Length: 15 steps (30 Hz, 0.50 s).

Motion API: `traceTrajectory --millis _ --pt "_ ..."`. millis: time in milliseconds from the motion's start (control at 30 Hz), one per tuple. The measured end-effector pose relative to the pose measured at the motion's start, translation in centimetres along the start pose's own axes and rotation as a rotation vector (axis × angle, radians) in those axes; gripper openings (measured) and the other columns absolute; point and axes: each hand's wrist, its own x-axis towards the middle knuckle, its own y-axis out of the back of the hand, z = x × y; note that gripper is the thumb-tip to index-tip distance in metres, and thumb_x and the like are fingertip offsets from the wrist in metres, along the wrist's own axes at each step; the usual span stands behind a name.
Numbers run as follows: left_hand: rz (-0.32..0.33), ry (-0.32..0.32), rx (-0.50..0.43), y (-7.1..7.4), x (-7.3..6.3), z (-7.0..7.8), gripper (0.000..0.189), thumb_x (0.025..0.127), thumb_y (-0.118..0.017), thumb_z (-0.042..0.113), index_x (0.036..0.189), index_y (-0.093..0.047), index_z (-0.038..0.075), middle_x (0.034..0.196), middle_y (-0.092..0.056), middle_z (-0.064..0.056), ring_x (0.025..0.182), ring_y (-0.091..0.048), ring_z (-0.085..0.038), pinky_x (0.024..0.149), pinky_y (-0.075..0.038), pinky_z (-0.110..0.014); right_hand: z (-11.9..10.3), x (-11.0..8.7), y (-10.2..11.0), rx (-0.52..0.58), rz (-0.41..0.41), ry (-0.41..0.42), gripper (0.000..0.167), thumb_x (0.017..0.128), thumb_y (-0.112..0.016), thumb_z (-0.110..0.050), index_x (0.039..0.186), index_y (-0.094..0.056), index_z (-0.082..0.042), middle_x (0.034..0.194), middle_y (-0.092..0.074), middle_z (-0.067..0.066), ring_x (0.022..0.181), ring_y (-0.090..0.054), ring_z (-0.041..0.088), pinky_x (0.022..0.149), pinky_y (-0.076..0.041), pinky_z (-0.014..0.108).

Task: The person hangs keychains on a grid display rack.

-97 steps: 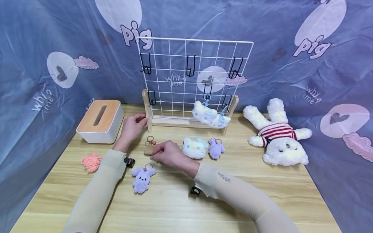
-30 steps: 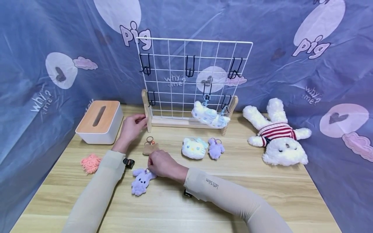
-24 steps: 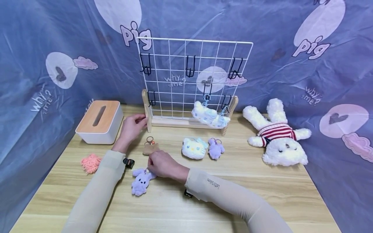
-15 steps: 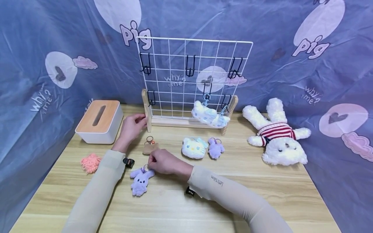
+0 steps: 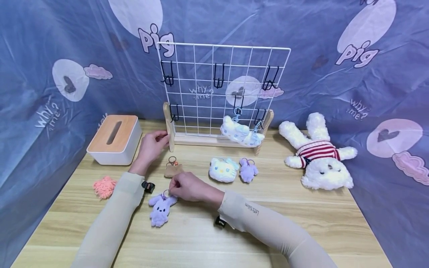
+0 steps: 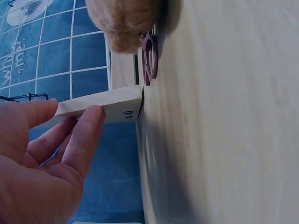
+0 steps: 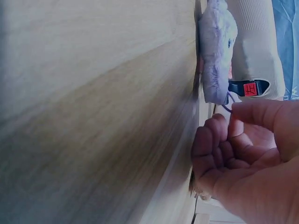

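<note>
My right hand (image 5: 190, 187) pinches the ring of a lilac plush dog keychain (image 5: 159, 210) between thumb and index finger. In the right wrist view the ring (image 7: 227, 108) meets the fingertips and the plush (image 7: 217, 51) sits at the table surface. My left hand (image 5: 152, 146) holds the left wooden upright (image 5: 171, 132) of a white wire grid rack (image 5: 203, 95); in the left wrist view thumb and fingers lie on the wood (image 6: 122, 105). A brown plush keychain (image 5: 172, 171) lies between the hands, partly hidden behind the right one.
Black hooks (image 5: 219, 76) sit on the grid; two white plush keychains (image 5: 238, 132) hang lower right. A white cat plush (image 5: 223, 170) and another lilac plush (image 5: 248, 171) lie on the table. Around stand a tissue box (image 5: 115, 139), a pink yarn bundle (image 5: 104, 187) and a white bear (image 5: 321, 156).
My right hand has moved from beside the brown keychain to the lilac dog's ring. The dog has shifted slightly left and nearer the front. My left hand stays at the upright.
</note>
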Motion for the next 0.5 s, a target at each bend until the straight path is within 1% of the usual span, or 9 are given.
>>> traceTrajectory --millis 233,500 --pt "-0.001 0.001 0.019 0.07 -0.03 0.02 0.04 0.113 -0.07 0.024 0.141 -0.073 -0.004 0.126 -0.079 -0.029 0.109 -0.08 -0.039 0.073 -0.055 -0.004 0.31 0.07 0.03 0.047 -0.028 0.074 0.008 0.102 -0.074 -0.01 0.098 -0.079 -0.015 0.083 -0.07 -0.015 0.072 -0.058 -0.003 0.069 -0.051 0.013" --pt "0.001 0.0 0.026 0.1 -0.1 0.11 0.04 0.113 -0.069 0.024 0.141 -0.073 -0.004 0.127 -0.08 -0.028 0.11 -0.08 -0.04 0.074 -0.054 -0.003 0.25 0.01 0.11 0.098 -0.024 0.118 0.007 0.103 -0.075 -0.013 0.1 -0.079 -0.017 0.085 -0.071 -0.016 0.073 -0.059 -0.004 0.069 -0.052 0.012"
